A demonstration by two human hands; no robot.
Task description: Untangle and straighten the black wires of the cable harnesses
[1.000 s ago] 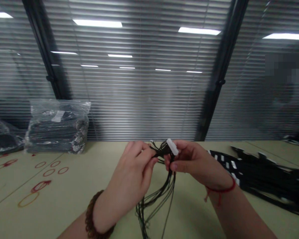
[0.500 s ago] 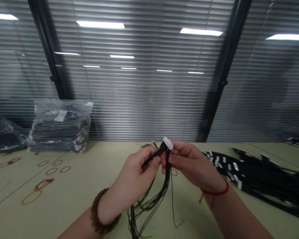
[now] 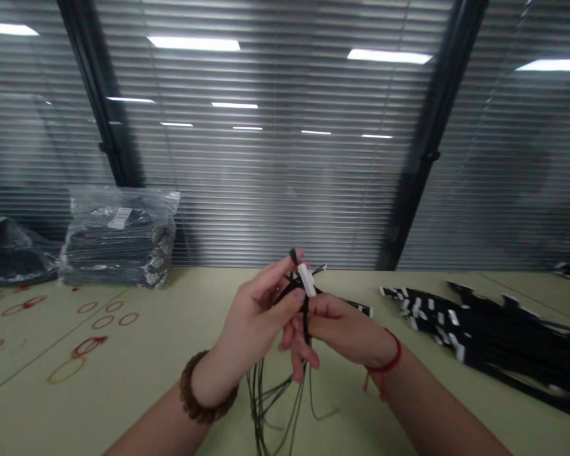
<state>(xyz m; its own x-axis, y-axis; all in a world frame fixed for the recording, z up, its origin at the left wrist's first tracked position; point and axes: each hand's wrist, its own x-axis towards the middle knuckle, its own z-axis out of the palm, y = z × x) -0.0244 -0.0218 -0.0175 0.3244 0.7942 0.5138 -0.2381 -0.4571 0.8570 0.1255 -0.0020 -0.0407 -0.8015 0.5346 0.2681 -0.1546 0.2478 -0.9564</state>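
White plastic connector (image 3: 306,280) stands almost upright between the person's two hands, and black wires (image 3: 266,402) go down from it and hang loose below the hands, over the table (image 3: 137,380). The left hand (image 3: 259,316) is closed around the wires just under the connector, with the thumb and fingers curled on them, and one fingertip (image 3: 297,254) rises beside a small black end at the top. The right hand (image 3: 342,329) is also closed: its fingers pinch the wires just below the connector, and the two hands touch each other around the bundle. On the left wrist there is a brown bead bracelet (image 3: 204,396), and on the right wrist a red string (image 3: 384,367).

On the table, to the right, lies a pile of black harnesses (image 3: 484,335) with white connectors. To the left, red rings (image 3: 88,347) are drawn on the surface. Further back, near the far edge, stands a clear plastic bag (image 3: 121,237) packed with dark bundles, and beside it lies a dark bag (image 3: 9,256). Behind the table are grey blinds (image 3: 285,158).
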